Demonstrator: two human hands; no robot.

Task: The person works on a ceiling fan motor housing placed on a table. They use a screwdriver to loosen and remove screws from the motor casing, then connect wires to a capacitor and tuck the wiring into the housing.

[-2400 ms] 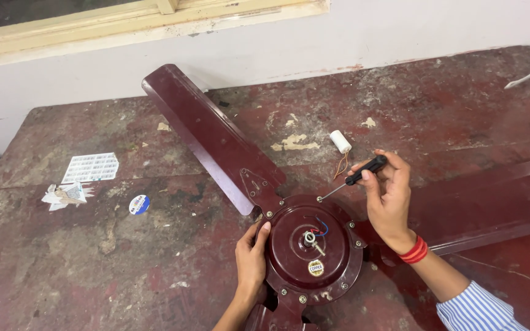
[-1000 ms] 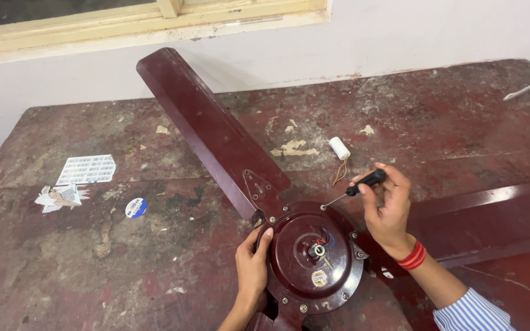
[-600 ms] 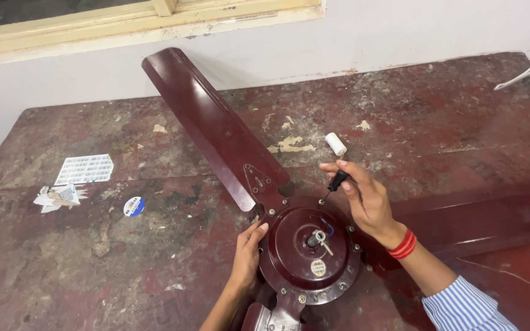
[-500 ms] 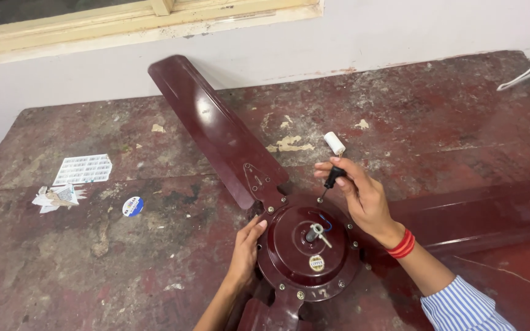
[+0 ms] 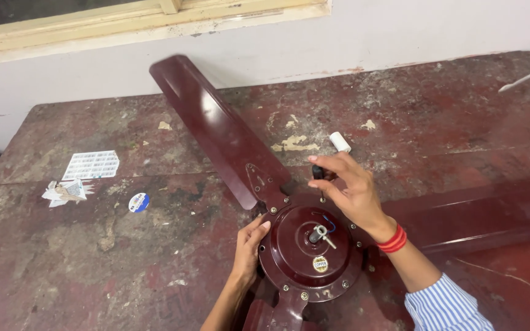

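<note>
A dark red ceiling fan lies on a worn table, its round motor housing (image 5: 305,260) facing up with a short shaft in the middle. My left hand (image 5: 249,248) rests on the housing's left rim. My right hand (image 5: 351,187) holds a small black-handled screwdriver (image 5: 318,173) upright, its tip down at the housing's top edge, near a screw. One blade (image 5: 216,129) runs to the far left, another (image 5: 480,211) to the right under my right forearm.
A small white cylinder (image 5: 339,141) with thin wires lies just beyond my right hand. At the left lie a printed white sheet (image 5: 93,164), crumpled paper (image 5: 62,192) and a round blue-and-white sticker (image 5: 138,201). A wall and window sill close the far side.
My right hand has swung the screwdriver from a slanted hold to upright and moved it left, down to the housing's top edge. My left hand has stayed on the left rim.
</note>
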